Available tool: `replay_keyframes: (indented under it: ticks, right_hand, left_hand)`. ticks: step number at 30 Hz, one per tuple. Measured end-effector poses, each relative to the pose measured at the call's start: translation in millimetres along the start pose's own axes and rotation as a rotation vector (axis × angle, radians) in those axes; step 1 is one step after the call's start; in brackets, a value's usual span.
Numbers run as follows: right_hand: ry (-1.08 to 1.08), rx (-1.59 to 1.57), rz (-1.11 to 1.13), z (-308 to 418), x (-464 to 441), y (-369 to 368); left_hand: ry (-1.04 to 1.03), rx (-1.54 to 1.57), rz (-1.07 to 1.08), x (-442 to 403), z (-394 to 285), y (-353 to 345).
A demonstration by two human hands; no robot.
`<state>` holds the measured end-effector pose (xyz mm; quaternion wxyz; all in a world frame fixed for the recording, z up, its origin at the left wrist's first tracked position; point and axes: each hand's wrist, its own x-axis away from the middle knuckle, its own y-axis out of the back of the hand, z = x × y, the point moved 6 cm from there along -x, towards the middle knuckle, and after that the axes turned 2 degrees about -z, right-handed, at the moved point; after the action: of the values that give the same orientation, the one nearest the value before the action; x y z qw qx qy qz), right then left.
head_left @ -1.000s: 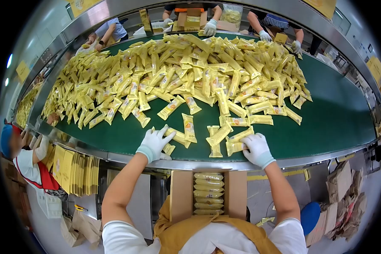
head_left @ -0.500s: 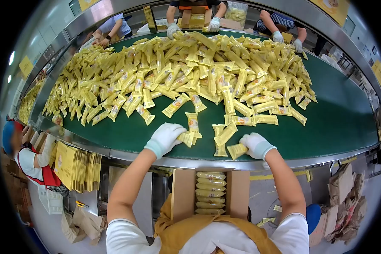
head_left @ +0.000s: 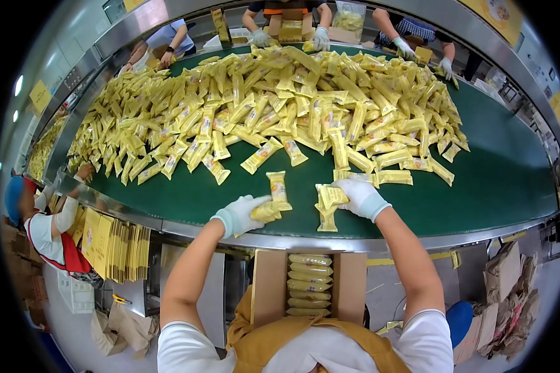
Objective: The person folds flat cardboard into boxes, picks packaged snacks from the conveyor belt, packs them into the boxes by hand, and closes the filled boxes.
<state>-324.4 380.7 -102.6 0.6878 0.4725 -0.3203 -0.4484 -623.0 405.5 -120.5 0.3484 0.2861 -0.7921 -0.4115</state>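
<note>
My left hand [head_left: 246, 213], in a white glove, is closed on a yellow packet [head_left: 266, 212] over the near part of the green belt [head_left: 491, 180]. Another packet [head_left: 279, 189] lies just beyond it. My right hand [head_left: 358, 196], also gloved, grips a yellow packet [head_left: 333, 195] above an upright-lying one [head_left: 326, 219]. A large heap of yellow packets [head_left: 261, 99] covers the middle and left of the belt. Against my body stands an open cardboard box [head_left: 270, 283] with a row of packets [head_left: 309, 277] inside.
Metal rails [head_left: 186, 231] edge the belt. Co-workers' gloved hands [head_left: 321, 38] are at the far side. A person in a blue cap [head_left: 20, 199] stands at the left near a stack of yellow cartons [head_left: 115, 245]. Brown paper [head_left: 510, 298] lies at the lower right.
My right hand has moved left and slightly away from me, its packet now over others. My left hand has shifted slightly nearer with its packet. Co-workers' hands across the belt have moved.
</note>
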Motion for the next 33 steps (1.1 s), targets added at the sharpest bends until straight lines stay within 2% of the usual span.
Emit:
replay_keyframes:
  ticks: [2,6,9,10,13,15,16,19,20,23,26,27,28,29,30,31,33]
  right_hand:
    - [-0.059,0.046,-0.029,-0.1,7.5,-3.9]
    - [-0.234,0.120,0.021,0.9,25.3,-5.6]
    - [-0.358,0.150,0.159,-2.4,49.5,-1.4]
    - [-0.353,0.186,0.145,-10.4,59.9,-6.5]
    - [-0.486,0.137,0.058,-16.2,81.6,-2.8]
    - [-0.452,0.154,-0.034,-13.7,87.3,-12.4]
    - [-0.436,0.176,-0.052,-10.0,87.8,-18.0]
    - [-0.434,0.238,-0.078,-0.5,85.3,-20.2]
    - [-0.431,0.237,-0.091,-3.5,84.5,-22.9]
    - [-0.378,0.273,-0.159,-6.9,84.6,-10.7]
    - [-0.268,0.454,-0.382,-15.0,84.0,6.0]
    - [-0.255,0.476,-0.368,-20.2,84.2,-0.9]
    - [-0.245,0.496,-0.353,-24.6,84.7,-10.4]
    - [-0.238,0.515,-0.339,-26.0,86.9,-16.6]
    - [-0.211,0.549,-0.359,-8.4,92.4,-12.5]
    - [-0.236,0.407,-0.311,4.5,102.1,-8.5]
    - [-0.177,0.522,-0.339,17.8,114.0,-15.9]
  left_hand:
    - [0.017,0.146,-0.101,10.7,6.6,9.1]
    - [0.199,0.052,-0.342,13.5,22.1,36.8]
    - [0.282,0.227,-0.259,6.9,22.3,62.5]
    - [0.219,0.272,-0.390,1.3,25.0,66.6]
    - [0.187,0.202,-0.528,-29.4,9.4,70.2]
    - [0.233,0.064,-0.643,-47.9,-17.9,70.9]
    - [0.388,0.103,-0.544,-61.3,-22.5,68.0]
    - [0.565,0.048,-0.481,-109.3,-3.0,39.5]
    - [0.666,0.032,-0.356,-125.3,11.4,24.6]
    - [0.619,-0.116,-0.285,-133.8,2.8,26.1]
    - [0.403,-0.295,-0.324,-117.4,-7.8,31.5]
    - [0.339,-0.339,-0.351,-108.7,-6.9,29.1]
    - [0.233,-0.409,-0.466,-104.9,6.5,18.7]
    - [0.255,-0.394,-0.404,-98.7,9.2,15.8]
    - [0.145,-0.517,-0.431,-89.7,2.0,11.4]
    - [0.034,-0.638,-0.461,-80.3,-6.4,4.1]
    - [0.021,-0.698,-0.596,-63.8,-24.6,-6.8]
